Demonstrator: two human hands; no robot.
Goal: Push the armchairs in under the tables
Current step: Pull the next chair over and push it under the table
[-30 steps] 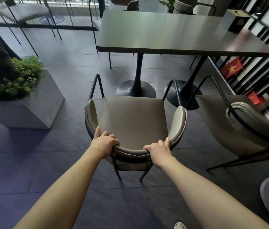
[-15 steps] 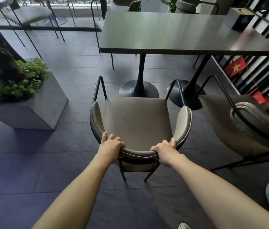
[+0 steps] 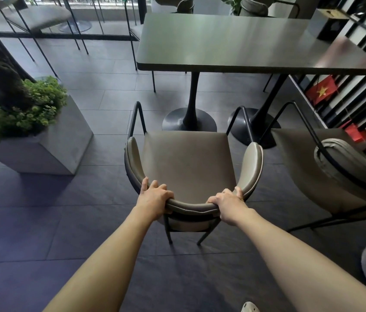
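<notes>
A taupe padded armchair point(image 3: 188, 163) with a thin black metal frame stands in front of me, facing a long dark table point(image 3: 233, 41) on two pedestal bases. The seat's front edge lies short of the table's near edge. My left hand point(image 3: 154, 198) grips the curved backrest on its left side. My right hand point(image 3: 228, 204) grips the same backrest on its right side. A second armchair point(image 3: 326, 174) of the same kind stands to the right, turned at an angle, away from the table.
A concrete planter point(image 3: 49, 149) with green shrubs and a tree trunk stands at the left. Black shelving point(image 3: 362, 70) with red flags runs along the right. More chairs point(image 3: 184, 5) sit on the table's far side. The floor is dark tile.
The armchair and both hands have moved forward toward the table, and my view has followed. Both grips on the backrest are unchanged.
</notes>
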